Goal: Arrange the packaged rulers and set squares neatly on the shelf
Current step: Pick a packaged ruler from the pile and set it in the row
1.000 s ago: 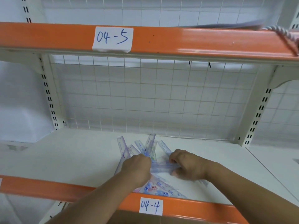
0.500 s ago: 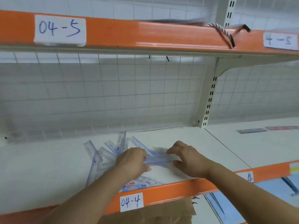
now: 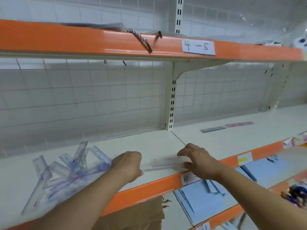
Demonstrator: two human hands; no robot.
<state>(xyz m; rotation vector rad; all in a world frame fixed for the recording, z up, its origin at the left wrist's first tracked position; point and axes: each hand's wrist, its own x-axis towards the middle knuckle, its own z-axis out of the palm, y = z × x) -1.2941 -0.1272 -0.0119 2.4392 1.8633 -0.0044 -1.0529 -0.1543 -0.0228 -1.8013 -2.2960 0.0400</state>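
Our L hand [image 3: 127,165] is curled, knuckles up, just L of a clear packed ruler [image 3: 164,163]; we can't tell if it grips anything. R hand [image 3: 197,161] arches half-spread over ruler's R end, grip unclear (blur). Ruler lies flat by shelf [image 3: 149,143] front edge, long axis along it. Pile of rulers [image 3: 66,171] fans backward beside L hand.

Clear rulers [image 3: 66,171] lie jumbled on the shelf [image 3: 146,141], a single ruler [image 3: 166,162] apart.
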